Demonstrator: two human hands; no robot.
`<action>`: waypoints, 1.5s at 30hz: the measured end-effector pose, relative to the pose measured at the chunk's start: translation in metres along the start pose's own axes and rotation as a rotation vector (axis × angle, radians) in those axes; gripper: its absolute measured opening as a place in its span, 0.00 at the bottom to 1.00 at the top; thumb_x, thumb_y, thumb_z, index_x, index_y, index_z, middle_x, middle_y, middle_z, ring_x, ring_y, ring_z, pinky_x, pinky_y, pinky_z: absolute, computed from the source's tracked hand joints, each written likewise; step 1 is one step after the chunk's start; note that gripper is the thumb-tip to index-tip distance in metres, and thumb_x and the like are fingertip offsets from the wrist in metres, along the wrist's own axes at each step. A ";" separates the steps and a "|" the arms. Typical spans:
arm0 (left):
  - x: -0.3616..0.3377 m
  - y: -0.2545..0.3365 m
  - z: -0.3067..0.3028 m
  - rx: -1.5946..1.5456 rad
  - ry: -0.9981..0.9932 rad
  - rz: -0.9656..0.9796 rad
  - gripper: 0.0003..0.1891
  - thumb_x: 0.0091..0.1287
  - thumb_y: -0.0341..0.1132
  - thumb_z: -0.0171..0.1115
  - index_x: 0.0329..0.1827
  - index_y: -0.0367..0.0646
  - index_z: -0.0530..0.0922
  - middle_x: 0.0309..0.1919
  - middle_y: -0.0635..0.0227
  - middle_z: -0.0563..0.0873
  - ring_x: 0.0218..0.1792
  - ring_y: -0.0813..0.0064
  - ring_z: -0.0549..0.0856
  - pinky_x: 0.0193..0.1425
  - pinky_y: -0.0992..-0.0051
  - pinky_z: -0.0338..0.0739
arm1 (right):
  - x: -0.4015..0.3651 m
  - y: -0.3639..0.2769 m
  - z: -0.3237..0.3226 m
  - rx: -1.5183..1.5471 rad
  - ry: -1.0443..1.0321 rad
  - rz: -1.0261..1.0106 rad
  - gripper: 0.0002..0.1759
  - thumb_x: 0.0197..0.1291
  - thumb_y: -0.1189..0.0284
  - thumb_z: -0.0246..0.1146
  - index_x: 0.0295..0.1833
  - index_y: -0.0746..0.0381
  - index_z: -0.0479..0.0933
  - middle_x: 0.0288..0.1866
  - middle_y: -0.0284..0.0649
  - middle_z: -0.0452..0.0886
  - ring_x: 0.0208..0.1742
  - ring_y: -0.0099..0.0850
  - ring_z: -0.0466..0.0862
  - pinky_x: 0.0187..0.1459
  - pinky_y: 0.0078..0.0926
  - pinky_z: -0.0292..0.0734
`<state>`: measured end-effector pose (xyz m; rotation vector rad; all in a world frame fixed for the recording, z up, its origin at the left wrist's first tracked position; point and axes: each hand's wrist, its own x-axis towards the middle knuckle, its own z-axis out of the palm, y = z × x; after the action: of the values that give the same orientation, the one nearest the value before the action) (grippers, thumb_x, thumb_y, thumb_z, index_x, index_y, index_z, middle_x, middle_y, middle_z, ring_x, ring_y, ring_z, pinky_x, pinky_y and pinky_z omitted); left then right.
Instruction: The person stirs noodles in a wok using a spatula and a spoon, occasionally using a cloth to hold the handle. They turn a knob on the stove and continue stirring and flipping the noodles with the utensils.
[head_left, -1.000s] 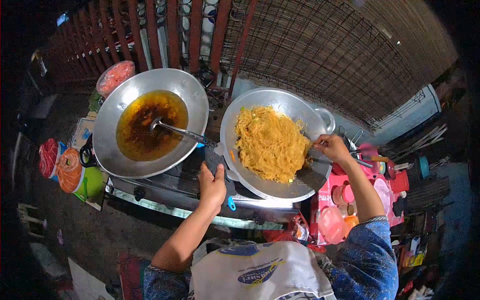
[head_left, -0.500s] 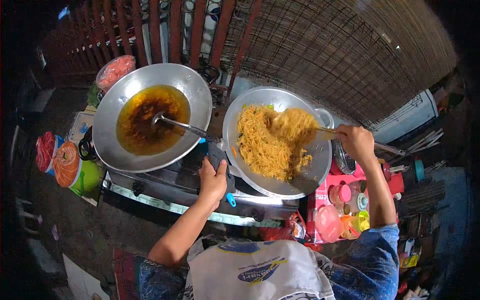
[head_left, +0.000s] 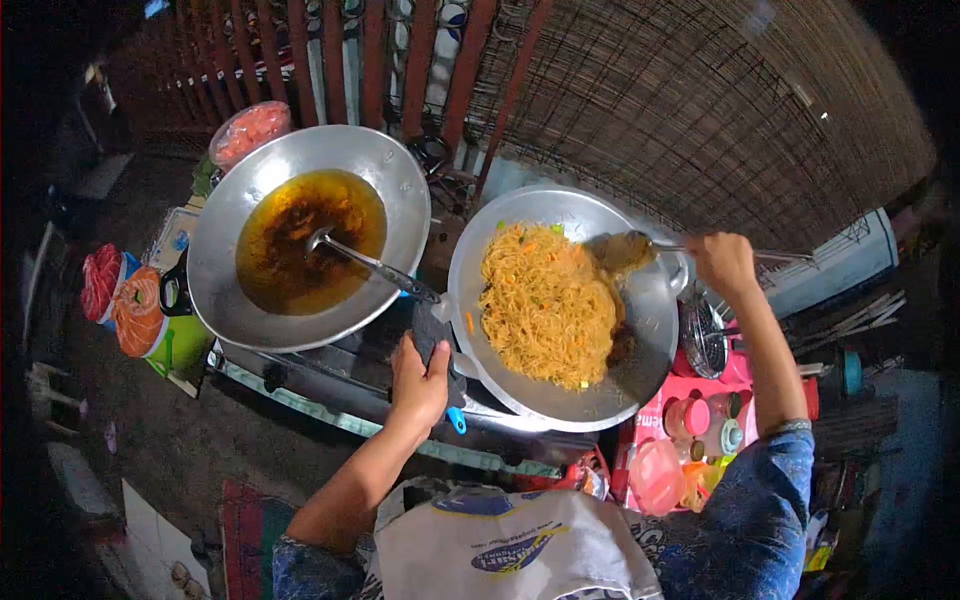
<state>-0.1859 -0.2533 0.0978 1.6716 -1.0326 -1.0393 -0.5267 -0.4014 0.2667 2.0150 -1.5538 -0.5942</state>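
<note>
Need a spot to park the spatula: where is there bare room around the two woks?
Bare: the stove strip between the oil wok and the left hand gripping the cloth; the noodle wok wall right of the noodles, below the spatula. Crowded: the gap between the woks, crossed by the ladle handle; the pink tray of jars near the right hand.

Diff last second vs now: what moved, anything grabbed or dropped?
The right hand swept the spatula across the noodle wok from its near-right side to its far rim, tossing the noodles, which have settled. Nothing was grabbed or let go. The left hand still grips the dark cloth at that wok's edge; the oil wok and ladle are unchanged.
</note>
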 end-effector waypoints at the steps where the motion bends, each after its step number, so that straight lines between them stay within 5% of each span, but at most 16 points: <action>1: 0.001 -0.001 0.000 -0.026 -0.019 0.030 0.23 0.64 0.39 0.53 0.58 0.34 0.63 0.50 0.48 0.71 0.54 0.53 0.68 0.59 0.62 0.60 | 0.011 -0.004 0.019 0.037 0.025 -0.026 0.08 0.53 0.65 0.55 0.34 0.49 0.80 0.26 0.39 0.81 0.29 0.36 0.83 0.29 0.36 0.77; 4: -0.006 0.009 0.002 0.020 0.021 -0.014 0.23 0.65 0.40 0.52 0.58 0.34 0.63 0.51 0.46 0.70 0.55 0.52 0.68 0.60 0.61 0.59 | 0.041 -0.053 0.082 0.562 0.010 -0.255 0.09 0.50 0.62 0.60 0.37 0.51 0.80 0.31 0.37 0.82 0.32 0.39 0.81 0.34 0.35 0.76; 6: -0.004 0.008 0.003 0.019 0.025 -0.020 0.23 0.65 0.40 0.52 0.58 0.34 0.63 0.52 0.46 0.70 0.55 0.51 0.67 0.60 0.61 0.59 | 0.038 -0.088 0.094 0.946 -0.013 -0.262 0.07 0.53 0.70 0.62 0.38 0.57 0.80 0.33 0.36 0.83 0.33 0.27 0.81 0.38 0.25 0.74; 13: -0.001 0.000 0.001 -0.022 0.011 -0.032 0.22 0.65 0.39 0.53 0.58 0.34 0.64 0.51 0.48 0.72 0.54 0.53 0.70 0.58 0.63 0.63 | 0.021 -0.048 0.083 1.414 -0.164 -0.296 0.05 0.53 0.75 0.63 0.36 0.65 0.78 0.36 0.39 0.83 0.36 0.24 0.80 0.40 0.23 0.73; 21: 0.008 -0.014 0.006 -0.184 -0.044 -0.040 0.24 0.65 0.38 0.53 0.59 0.33 0.63 0.53 0.48 0.71 0.55 0.53 0.69 0.60 0.64 0.62 | -0.028 0.001 -0.006 0.845 0.031 -0.112 0.07 0.50 0.75 0.63 0.35 0.65 0.79 0.29 0.43 0.82 0.30 0.27 0.81 0.33 0.24 0.73; 26: 0.009 -0.017 0.007 -0.138 -0.043 0.011 0.29 0.65 0.40 0.53 0.62 0.28 0.58 0.56 0.42 0.68 0.59 0.50 0.66 0.64 0.63 0.58 | -0.047 0.008 -0.035 0.631 0.162 0.098 0.08 0.50 0.65 0.62 0.35 0.54 0.81 0.29 0.43 0.81 0.32 0.39 0.82 0.33 0.34 0.76; 35: 0.004 -0.003 0.000 -0.060 -0.041 -0.010 0.27 0.65 0.41 0.53 0.60 0.30 0.60 0.53 0.43 0.70 0.56 0.50 0.67 0.62 0.62 0.59 | -0.041 -0.005 -0.041 0.401 0.368 -0.027 0.06 0.49 0.68 0.61 0.34 0.53 0.80 0.29 0.39 0.82 0.30 0.40 0.82 0.31 0.34 0.75; 43: 0.004 -0.001 0.001 -0.007 -0.041 -0.013 0.27 0.65 0.41 0.53 0.59 0.31 0.61 0.53 0.43 0.69 0.55 0.49 0.68 0.60 0.60 0.60 | 0.014 -0.006 0.026 0.158 0.146 -0.022 0.06 0.50 0.65 0.56 0.29 0.50 0.79 0.22 0.41 0.79 0.24 0.43 0.80 0.27 0.39 0.75; 45: 0.003 -0.006 0.003 0.043 -0.016 -0.012 0.26 0.65 0.41 0.53 0.59 0.30 0.61 0.52 0.43 0.69 0.55 0.49 0.68 0.60 0.60 0.60 | 0.039 -0.032 0.049 0.300 0.041 -0.073 0.09 0.53 0.61 0.58 0.34 0.51 0.79 0.28 0.42 0.81 0.31 0.42 0.82 0.31 0.39 0.76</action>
<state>-0.1868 -0.2549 0.0904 1.7079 -1.0635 -1.0464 -0.5240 -0.4391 0.2074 2.2972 -1.6292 -0.3601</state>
